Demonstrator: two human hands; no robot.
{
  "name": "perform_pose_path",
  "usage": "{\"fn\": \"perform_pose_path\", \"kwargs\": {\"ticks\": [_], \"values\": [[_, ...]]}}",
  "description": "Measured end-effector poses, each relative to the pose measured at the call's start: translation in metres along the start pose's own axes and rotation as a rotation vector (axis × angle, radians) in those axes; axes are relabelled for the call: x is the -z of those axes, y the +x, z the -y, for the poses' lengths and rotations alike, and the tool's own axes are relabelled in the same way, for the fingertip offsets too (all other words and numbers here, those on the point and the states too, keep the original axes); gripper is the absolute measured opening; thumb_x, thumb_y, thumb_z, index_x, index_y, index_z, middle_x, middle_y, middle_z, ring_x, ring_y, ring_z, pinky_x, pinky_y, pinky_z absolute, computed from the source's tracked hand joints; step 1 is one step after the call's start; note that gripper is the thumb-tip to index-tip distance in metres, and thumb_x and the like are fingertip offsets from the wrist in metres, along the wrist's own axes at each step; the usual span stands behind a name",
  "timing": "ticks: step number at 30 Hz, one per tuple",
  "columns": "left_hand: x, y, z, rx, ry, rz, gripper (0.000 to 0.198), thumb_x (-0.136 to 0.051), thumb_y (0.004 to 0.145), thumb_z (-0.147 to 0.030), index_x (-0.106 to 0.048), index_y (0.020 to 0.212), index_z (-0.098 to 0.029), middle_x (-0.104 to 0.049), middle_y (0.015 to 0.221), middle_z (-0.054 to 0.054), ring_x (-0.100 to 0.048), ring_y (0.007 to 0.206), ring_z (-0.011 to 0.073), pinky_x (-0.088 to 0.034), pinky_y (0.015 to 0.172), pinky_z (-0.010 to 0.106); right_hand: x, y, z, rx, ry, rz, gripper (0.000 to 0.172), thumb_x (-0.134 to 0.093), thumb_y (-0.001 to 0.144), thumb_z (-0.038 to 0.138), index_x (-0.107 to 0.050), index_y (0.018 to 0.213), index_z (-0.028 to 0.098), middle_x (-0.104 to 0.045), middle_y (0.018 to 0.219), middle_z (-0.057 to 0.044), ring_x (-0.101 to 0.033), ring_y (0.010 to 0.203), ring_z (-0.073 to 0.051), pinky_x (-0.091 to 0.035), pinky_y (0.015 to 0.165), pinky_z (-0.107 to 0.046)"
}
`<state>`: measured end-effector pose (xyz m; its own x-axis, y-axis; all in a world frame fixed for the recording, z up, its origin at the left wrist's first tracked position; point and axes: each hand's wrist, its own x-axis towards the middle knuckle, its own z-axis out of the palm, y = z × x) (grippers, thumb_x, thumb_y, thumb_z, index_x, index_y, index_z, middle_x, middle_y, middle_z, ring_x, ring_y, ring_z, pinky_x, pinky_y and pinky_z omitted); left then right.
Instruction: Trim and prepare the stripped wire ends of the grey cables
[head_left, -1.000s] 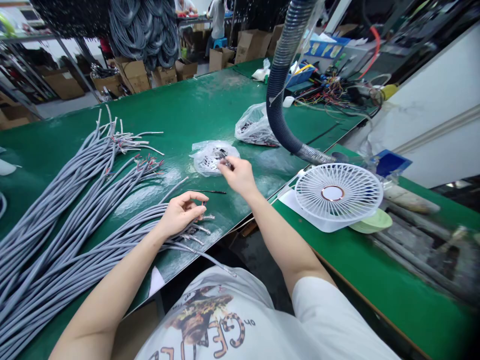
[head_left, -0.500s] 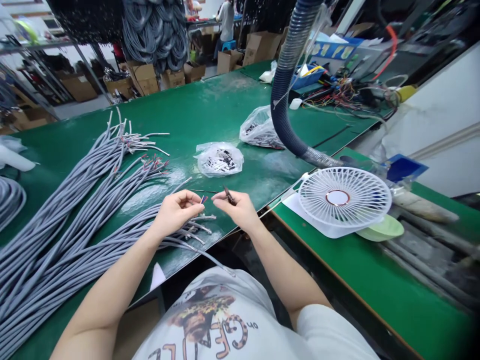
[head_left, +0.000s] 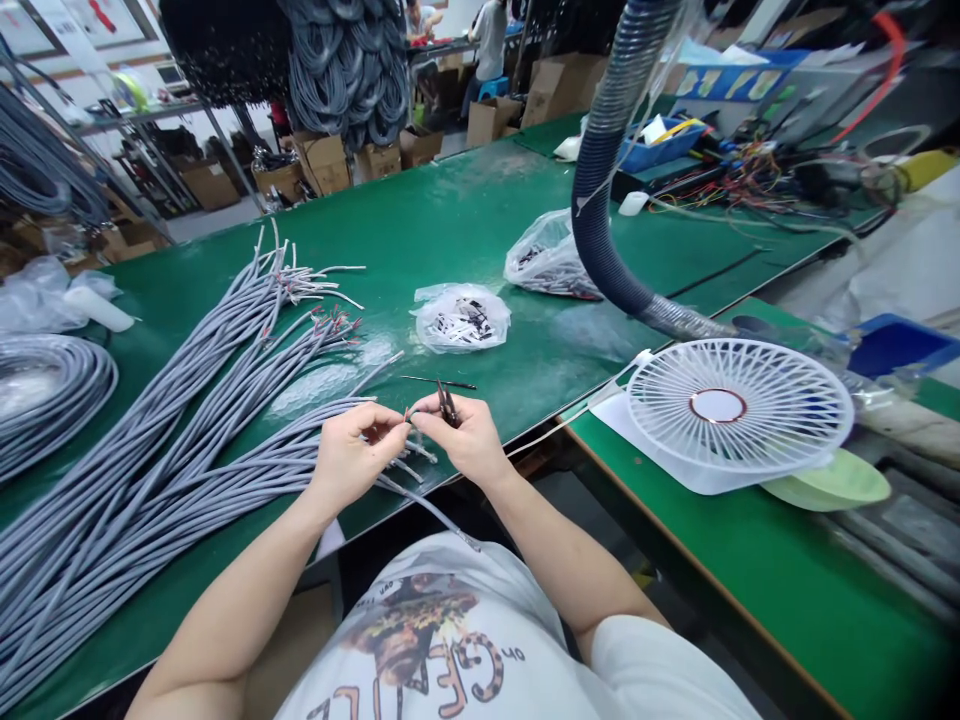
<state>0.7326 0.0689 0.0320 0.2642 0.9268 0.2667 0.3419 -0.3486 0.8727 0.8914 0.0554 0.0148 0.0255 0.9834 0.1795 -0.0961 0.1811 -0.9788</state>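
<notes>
My left hand [head_left: 351,452] and my right hand [head_left: 465,438] meet above the green bench mat [head_left: 480,220], fingertips almost touching. Pinched in my right fingers is a small dark part [head_left: 448,406], too small to identify. My left fingertips hold a thin wire end [head_left: 409,414] from the grey sheathed cables [head_left: 187,400], which fan out beneath that hand with stripped ends. A thin black-handled tool [head_left: 439,382] lies on the mat just beyond my hands. Nearby, a clear plastic bag of small parts [head_left: 460,318] sits on the mat.
A second plastic bag [head_left: 553,260] lies farther back, beside a ribbed fume hose [head_left: 604,190]. A white desk fan [head_left: 739,408] rests on a lower green bench to the right. Coloured wires [head_left: 735,185] lie at the back, with cardboard boxes [head_left: 322,170] and a co-worker [head_left: 489,50] beyond.
My right hand has moved from the plastic bag down to my left hand, carrying the small dark part. The view has shifted, so the scene sits farther right.
</notes>
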Motion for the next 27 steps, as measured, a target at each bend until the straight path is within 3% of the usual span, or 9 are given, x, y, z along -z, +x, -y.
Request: {"fn": "perform_pose_path", "kwargs": {"ticks": [5,14,23,27], "values": [[-0.009,-0.008,0.006,0.196,-0.309,-0.102,0.012,-0.070,0.070,-0.027,-0.064,0.068,-0.016,-0.060,0.065,-0.001,-0.051,0.056,0.0088,-0.043,0.055,0.022,-0.004,-0.001,-0.012,-0.063,0.163,0.002,0.021,-0.069,0.072,0.037,-0.067,0.072,0.015,-0.047,0.052,0.004,-0.037,0.046,-0.007,-0.030,0.046,-0.022],[-0.026,-0.007,0.028,0.143,-0.521,-0.138,0.014,-0.067,0.069,-0.027,-0.057,0.068,-0.018,-0.054,0.075,0.000,-0.050,0.070,0.0115,-0.042,0.061,0.022,-0.005,0.003,-0.019,-0.113,0.218,0.020,0.024,-0.067,0.072,0.039,-0.061,0.069,0.016,-0.037,0.048,0.007,-0.029,0.042,-0.005,-0.023,0.041,-0.021],[-0.029,-0.003,0.029,0.097,-0.495,-0.089,0.012,-0.065,0.073,-0.025,-0.056,0.070,-0.018,-0.052,0.073,0.000,-0.047,0.067,0.0110,-0.040,0.063,0.023,0.006,0.002,-0.004,0.026,-0.168,0.053,0.016,-0.062,0.072,0.032,-0.062,0.073,0.016,-0.036,0.053,0.006,-0.030,0.049,-0.007,-0.025,0.047,-0.021],[-0.029,-0.003,0.031,0.099,-0.490,-0.083,0.012,-0.066,0.072,-0.026,-0.057,0.070,-0.018,-0.052,0.074,0.000,-0.048,0.066,0.0115,-0.040,0.061,0.023,0.005,0.003,-0.003,0.017,-0.167,0.078,0.015,-0.057,0.074,0.030,-0.061,0.071,0.015,-0.041,0.055,0.005,-0.032,0.049,-0.007,-0.026,0.047,-0.021]]}}
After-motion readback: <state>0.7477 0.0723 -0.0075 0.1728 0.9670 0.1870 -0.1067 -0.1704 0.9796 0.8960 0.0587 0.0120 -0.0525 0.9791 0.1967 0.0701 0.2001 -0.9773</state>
